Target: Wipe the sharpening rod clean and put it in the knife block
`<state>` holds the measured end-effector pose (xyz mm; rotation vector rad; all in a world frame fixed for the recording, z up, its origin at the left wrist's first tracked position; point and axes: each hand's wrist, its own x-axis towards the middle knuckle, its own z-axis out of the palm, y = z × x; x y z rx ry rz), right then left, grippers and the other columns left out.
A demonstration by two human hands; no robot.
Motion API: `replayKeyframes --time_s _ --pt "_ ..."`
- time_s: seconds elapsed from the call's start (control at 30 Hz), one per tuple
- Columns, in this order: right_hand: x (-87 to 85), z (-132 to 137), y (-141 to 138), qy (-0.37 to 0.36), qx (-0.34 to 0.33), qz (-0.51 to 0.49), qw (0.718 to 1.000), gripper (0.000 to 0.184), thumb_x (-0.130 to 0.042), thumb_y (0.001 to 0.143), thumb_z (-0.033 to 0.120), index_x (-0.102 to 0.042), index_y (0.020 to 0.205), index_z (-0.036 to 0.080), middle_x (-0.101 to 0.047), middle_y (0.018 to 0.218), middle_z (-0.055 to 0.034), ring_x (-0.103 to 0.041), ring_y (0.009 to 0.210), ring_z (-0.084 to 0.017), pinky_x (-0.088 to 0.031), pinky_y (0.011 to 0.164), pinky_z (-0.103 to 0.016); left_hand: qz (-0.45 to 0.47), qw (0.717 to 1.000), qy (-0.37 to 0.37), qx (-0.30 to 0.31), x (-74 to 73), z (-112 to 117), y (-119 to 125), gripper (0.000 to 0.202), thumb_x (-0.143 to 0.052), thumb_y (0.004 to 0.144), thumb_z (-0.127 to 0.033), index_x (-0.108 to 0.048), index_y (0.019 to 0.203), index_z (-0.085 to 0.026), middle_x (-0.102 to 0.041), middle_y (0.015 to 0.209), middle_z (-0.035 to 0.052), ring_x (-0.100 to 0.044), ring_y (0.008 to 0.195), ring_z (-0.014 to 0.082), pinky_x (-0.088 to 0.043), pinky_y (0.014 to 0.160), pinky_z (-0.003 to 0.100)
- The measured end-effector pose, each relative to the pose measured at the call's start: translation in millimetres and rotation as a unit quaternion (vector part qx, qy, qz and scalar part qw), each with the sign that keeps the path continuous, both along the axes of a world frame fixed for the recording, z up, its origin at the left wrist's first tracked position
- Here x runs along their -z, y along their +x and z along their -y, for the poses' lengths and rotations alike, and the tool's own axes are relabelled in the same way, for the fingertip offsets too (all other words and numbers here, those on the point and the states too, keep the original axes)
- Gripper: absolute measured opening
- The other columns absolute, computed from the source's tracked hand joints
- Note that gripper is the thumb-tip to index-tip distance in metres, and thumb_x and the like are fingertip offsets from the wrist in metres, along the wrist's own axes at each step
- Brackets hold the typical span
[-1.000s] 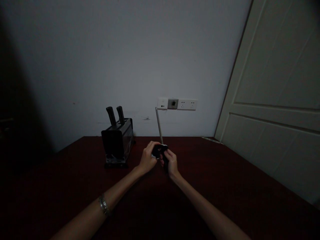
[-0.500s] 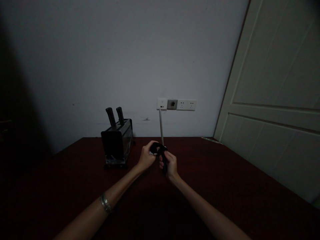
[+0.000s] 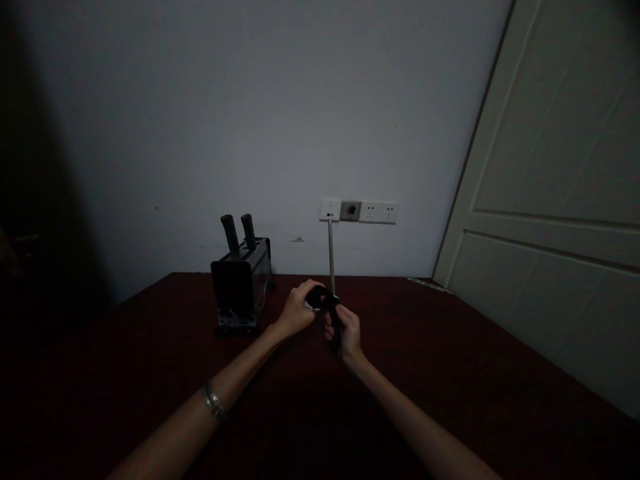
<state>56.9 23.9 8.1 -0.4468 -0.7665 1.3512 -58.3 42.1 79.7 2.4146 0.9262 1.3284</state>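
My right hand point(image 3: 347, 331) is closed around the black handle point(image 3: 335, 328) of a sharpening steel, whose long grey rod point(image 3: 331, 257) points up and away toward the wall. Just left of it, my left hand point(image 3: 299, 310) grips a black curved thing point(image 3: 320, 297) with a white edge. This dark piece reaches across to the base of the rod and touches it there; in the dim light I cannot tell its kind. Both hands are held over the dark red table point(image 3: 400, 360).
On the left stands a black knife block point(image 3: 234, 290) with two black-handled knives point(image 3: 229, 233) in it. Behind the table is a wall with a row of sockets point(image 3: 370, 212). A pale panelled door point(image 3: 545, 253) slants along the right side.
The whole view has shifted slightly, so everything lies a little further right. Both hands keep their grips, and the rod still points up toward the wall.
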Motion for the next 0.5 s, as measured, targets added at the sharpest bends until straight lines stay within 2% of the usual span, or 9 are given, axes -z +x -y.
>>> replayKeyframes --time_s 0.23,0.37,0.5 --pt "-3.7 -2 3 0.015 -0.004 -0.01 1.0 0.025 -0.058 0.071 0.039 -0.054 0.07 0.015 -0.048 0.05 0.0046 -0.036 0.033 -0.004 -0.026 0.03 -0.015 0.054 0.997 -0.058 -0.015 6.2 -18 -8 0.015 -0.053 0.074 -0.022 -0.059 0.084 -0.012 -0.06 0.074 0.0023 -0.054 0.069 0.0124 -0.042 0.063 0.021" --pt "-5.4 -3 8 0.031 0.029 -0.006 0.999 0.028 -0.055 0.073 0.04 -0.058 0.078 0.013 -0.05 0.049 0.0039 -0.038 0.033 -0.005 -0.028 0.03 -0.016 0.122 0.987 -0.073 -0.07 11.1 -29 -13 0.016 -0.054 0.073 -0.024 -0.058 0.081 -0.011 -0.058 0.072 0.0013 -0.052 0.067 0.0118 -0.04 0.062 0.02" --pt "-5.3 -6 11 0.052 0.037 0.042 0.997 0.031 -0.05 0.077 0.041 -0.057 0.081 0.011 -0.059 0.051 -0.0023 -0.046 0.035 -0.008 -0.029 0.029 -0.016 0.179 0.974 -0.059 -0.126 11.2 -34 -16 0.017 -0.056 0.071 -0.028 -0.057 0.076 -0.011 -0.056 0.067 -0.0004 -0.049 0.063 0.0109 -0.039 0.059 0.019"
